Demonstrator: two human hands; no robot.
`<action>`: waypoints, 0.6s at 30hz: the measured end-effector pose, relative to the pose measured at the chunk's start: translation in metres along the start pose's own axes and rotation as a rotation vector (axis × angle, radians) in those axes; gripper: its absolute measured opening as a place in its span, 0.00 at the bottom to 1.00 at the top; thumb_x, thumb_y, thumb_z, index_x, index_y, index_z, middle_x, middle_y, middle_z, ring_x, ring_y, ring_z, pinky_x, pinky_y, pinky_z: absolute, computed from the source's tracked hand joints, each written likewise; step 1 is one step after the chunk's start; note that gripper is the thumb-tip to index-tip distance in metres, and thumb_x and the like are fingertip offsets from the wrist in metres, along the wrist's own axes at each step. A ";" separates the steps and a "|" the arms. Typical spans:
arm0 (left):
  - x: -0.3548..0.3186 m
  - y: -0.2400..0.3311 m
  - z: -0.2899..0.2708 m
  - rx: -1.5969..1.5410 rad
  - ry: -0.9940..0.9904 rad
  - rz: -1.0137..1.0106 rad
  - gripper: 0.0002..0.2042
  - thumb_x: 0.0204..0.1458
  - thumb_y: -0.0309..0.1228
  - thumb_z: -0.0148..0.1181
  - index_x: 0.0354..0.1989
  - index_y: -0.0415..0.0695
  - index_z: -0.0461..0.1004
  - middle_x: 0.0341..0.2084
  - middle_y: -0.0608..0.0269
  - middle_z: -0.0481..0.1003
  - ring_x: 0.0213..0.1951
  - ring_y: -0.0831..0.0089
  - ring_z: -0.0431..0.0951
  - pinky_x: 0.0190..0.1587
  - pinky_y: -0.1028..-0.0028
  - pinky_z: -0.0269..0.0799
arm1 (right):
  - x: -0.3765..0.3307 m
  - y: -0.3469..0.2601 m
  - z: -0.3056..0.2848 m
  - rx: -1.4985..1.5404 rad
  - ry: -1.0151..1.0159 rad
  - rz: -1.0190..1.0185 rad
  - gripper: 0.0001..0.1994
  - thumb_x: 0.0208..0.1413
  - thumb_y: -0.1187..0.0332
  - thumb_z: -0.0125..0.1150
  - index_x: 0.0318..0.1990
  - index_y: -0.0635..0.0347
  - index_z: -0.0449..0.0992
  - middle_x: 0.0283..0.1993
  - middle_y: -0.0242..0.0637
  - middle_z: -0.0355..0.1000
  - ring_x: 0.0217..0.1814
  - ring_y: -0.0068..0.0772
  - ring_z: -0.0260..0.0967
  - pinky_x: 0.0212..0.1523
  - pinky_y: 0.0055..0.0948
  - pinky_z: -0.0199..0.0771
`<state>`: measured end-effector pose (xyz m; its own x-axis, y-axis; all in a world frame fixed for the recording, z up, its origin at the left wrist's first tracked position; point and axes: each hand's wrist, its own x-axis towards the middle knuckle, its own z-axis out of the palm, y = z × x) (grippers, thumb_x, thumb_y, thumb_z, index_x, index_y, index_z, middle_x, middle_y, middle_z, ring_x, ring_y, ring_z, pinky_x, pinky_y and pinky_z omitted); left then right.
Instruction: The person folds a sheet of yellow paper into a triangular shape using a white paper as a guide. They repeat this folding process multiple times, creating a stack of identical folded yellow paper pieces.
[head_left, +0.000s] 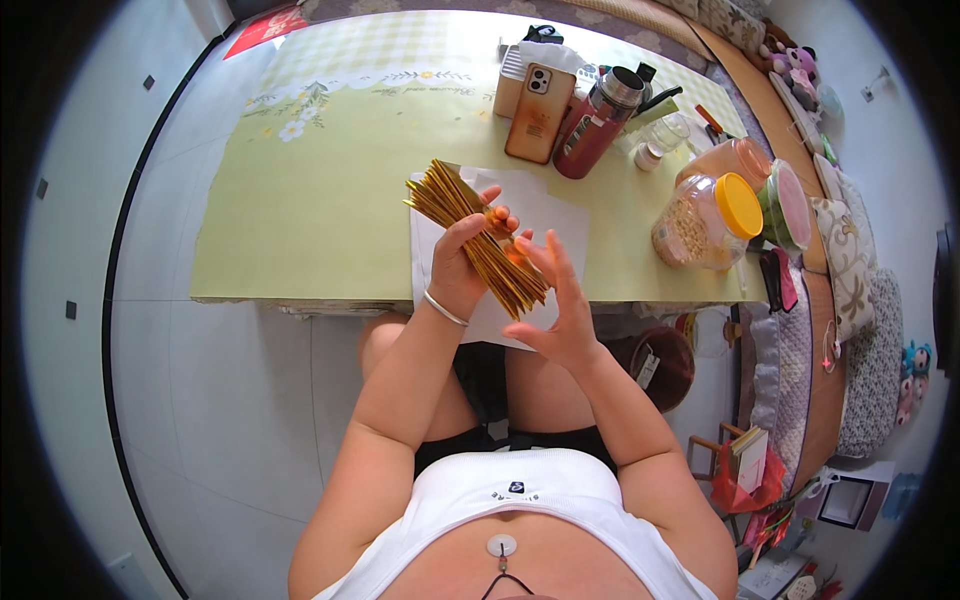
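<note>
- The left hand (pixel 462 262) has its fingers wrapped round a thick bundle of thin, shiny gold strips (pixel 478 235), gripping it about mid-length, thumb on the near face.
- The bundle sits in the air just above the near edge of the pale green, flower-printed worktop (pixel 300 200), tilted, with one end fanning out up and to the left and the other pointing down to the right.
- The right hand (pixel 562 305) is right beside the lower end, fingers spread and lightly curved, tips brushing the strip ends; whether it pinches a single strip I cannot tell.
- A white sheet of paper (pixel 540 215) lies on the worktop under the bundle.
- Handling call: the strips look light and springy, probably foil or thin plastic, so the whole bundle should weigh little.
- That glossy surface looks slippery, so single strips could slide out of a loose grip.
- The ends already splay, so the middle looks like the place to hold, firmly enough to keep the pack together.
- Thin strips like these likely kink if bent hard.
- Further back stand a phone in an orange case (pixel 540 112), a dark red metal flask (pixel 597 122) and a clear plastic jar with a yellow lid (pixel 708 218), all well apart from the hands.
</note>
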<state>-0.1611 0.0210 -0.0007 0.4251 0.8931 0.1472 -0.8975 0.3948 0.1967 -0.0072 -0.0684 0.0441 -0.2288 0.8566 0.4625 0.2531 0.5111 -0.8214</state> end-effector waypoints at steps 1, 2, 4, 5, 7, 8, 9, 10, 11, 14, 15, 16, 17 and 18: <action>0.001 -0.001 0.002 0.000 -0.005 -0.005 0.26 0.56 0.31 0.59 0.63 0.38 0.62 0.44 0.56 0.73 0.51 0.62 0.73 0.62 0.55 0.68 | -0.001 0.000 -0.003 0.034 0.007 0.033 0.53 0.49 0.48 0.73 0.75 0.62 0.45 0.71 0.51 0.60 0.75 0.48 0.55 0.73 0.45 0.51; 0.000 0.000 0.003 0.003 -0.008 -0.005 0.26 0.56 0.31 0.59 0.63 0.39 0.62 0.44 0.56 0.73 0.51 0.63 0.74 0.62 0.55 0.68 | 0.000 0.001 -0.007 0.073 0.012 0.064 0.55 0.50 0.46 0.71 0.75 0.63 0.42 0.72 0.52 0.57 0.76 0.48 0.52 0.74 0.44 0.49; -0.001 0.000 0.001 0.064 0.022 0.011 0.26 0.56 0.29 0.58 0.63 0.40 0.62 0.43 0.58 0.74 0.49 0.64 0.75 0.62 0.54 0.68 | 0.002 0.000 -0.009 0.119 0.045 0.110 0.55 0.53 0.42 0.67 0.75 0.65 0.40 0.75 0.53 0.52 0.78 0.46 0.48 0.75 0.41 0.45; -0.001 0.000 0.000 0.075 0.044 0.012 0.26 0.56 0.29 0.58 0.63 0.41 0.62 0.42 0.59 0.74 0.49 0.64 0.75 0.62 0.54 0.69 | 0.005 -0.001 -0.009 0.108 0.058 0.104 0.53 0.55 0.43 0.66 0.75 0.65 0.41 0.75 0.53 0.51 0.78 0.46 0.48 0.75 0.41 0.44; -0.001 -0.001 0.000 0.095 0.089 0.016 0.26 0.55 0.27 0.59 0.64 0.42 0.62 0.42 0.60 0.74 0.49 0.65 0.75 0.61 0.54 0.70 | 0.008 -0.002 -0.009 0.085 0.080 0.092 0.49 0.59 0.45 0.62 0.75 0.66 0.41 0.76 0.54 0.50 0.78 0.47 0.48 0.75 0.41 0.43; -0.001 -0.002 0.001 0.156 0.116 0.039 0.27 0.55 0.27 0.60 0.64 0.42 0.62 0.41 0.61 0.74 0.48 0.66 0.75 0.61 0.54 0.70 | 0.010 -0.002 -0.007 0.152 0.118 0.139 0.47 0.61 0.45 0.59 0.75 0.66 0.42 0.76 0.54 0.50 0.78 0.46 0.47 0.76 0.41 0.42; -0.001 -0.003 0.003 0.218 0.144 0.062 0.27 0.54 0.26 0.61 0.64 0.42 0.61 0.41 0.61 0.74 0.48 0.66 0.75 0.60 0.55 0.71 | 0.010 -0.001 -0.005 0.219 0.155 0.186 0.45 0.63 0.44 0.55 0.75 0.66 0.42 0.76 0.53 0.49 0.78 0.45 0.46 0.76 0.40 0.42; -0.001 -0.004 0.005 0.279 0.171 0.086 0.28 0.54 0.26 0.61 0.64 0.42 0.61 0.41 0.61 0.74 0.48 0.67 0.75 0.60 0.55 0.71 | 0.011 0.000 -0.003 0.286 0.191 0.234 0.43 0.65 0.44 0.52 0.75 0.66 0.43 0.76 0.53 0.48 0.79 0.45 0.45 0.76 0.40 0.42; -0.001 -0.004 0.006 0.278 0.176 0.094 0.28 0.53 0.25 0.62 0.64 0.42 0.61 0.41 0.62 0.74 0.48 0.67 0.75 0.60 0.56 0.71 | 0.011 0.003 0.000 0.430 0.250 0.318 0.43 0.66 0.43 0.48 0.75 0.66 0.43 0.77 0.53 0.48 0.79 0.44 0.45 0.76 0.40 0.42; -0.002 -0.005 0.011 0.291 0.184 0.119 0.29 0.52 0.24 0.64 0.64 0.42 0.61 0.42 0.62 0.74 0.48 0.68 0.75 0.59 0.57 0.72 | 0.012 0.006 0.006 0.845 0.406 0.580 0.41 0.68 0.39 0.38 0.74 0.67 0.44 0.78 0.52 0.45 0.79 0.41 0.42 0.75 0.36 0.45; -0.003 -0.006 0.013 0.306 0.181 0.127 0.29 0.52 0.24 0.64 0.64 0.42 0.61 0.42 0.63 0.74 0.48 0.69 0.75 0.59 0.57 0.72 | 0.013 0.007 0.010 0.927 0.433 0.587 0.41 0.68 0.40 0.39 0.74 0.67 0.44 0.78 0.52 0.45 0.79 0.41 0.42 0.75 0.36 0.45; -0.003 -0.006 0.015 0.320 0.178 0.135 0.29 0.52 0.24 0.64 0.64 0.42 0.61 0.43 0.63 0.73 0.48 0.69 0.75 0.59 0.58 0.72 | 0.014 0.010 0.013 1.008 0.460 0.594 0.41 0.69 0.40 0.39 0.74 0.67 0.44 0.78 0.52 0.45 0.79 0.41 0.43 0.75 0.36 0.45; -0.004 -0.005 0.017 0.330 0.180 0.133 0.29 0.52 0.24 0.64 0.63 0.42 0.61 0.43 0.63 0.73 0.48 0.69 0.75 0.59 0.59 0.72 | 0.015 0.011 0.016 1.091 0.485 0.599 0.41 0.69 0.41 0.40 0.74 0.68 0.44 0.78 0.51 0.44 0.79 0.41 0.43 0.75 0.36 0.46; -0.004 -0.005 0.019 0.339 0.182 0.131 0.29 0.52 0.24 0.64 0.63 0.42 0.61 0.43 0.63 0.73 0.48 0.70 0.75 0.59 0.59 0.72 | 0.016 0.011 0.017 1.045 0.480 0.603 0.41 0.68 0.41 0.40 0.73 0.68 0.45 0.77 0.51 0.47 0.78 0.41 0.46 0.74 0.37 0.47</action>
<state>-0.1564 0.0110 0.0163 0.2549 0.9667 0.0246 -0.8402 0.2088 0.5005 -0.0244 -0.0497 0.0364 0.0765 0.9816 -0.1752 -0.7005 -0.0721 -0.7100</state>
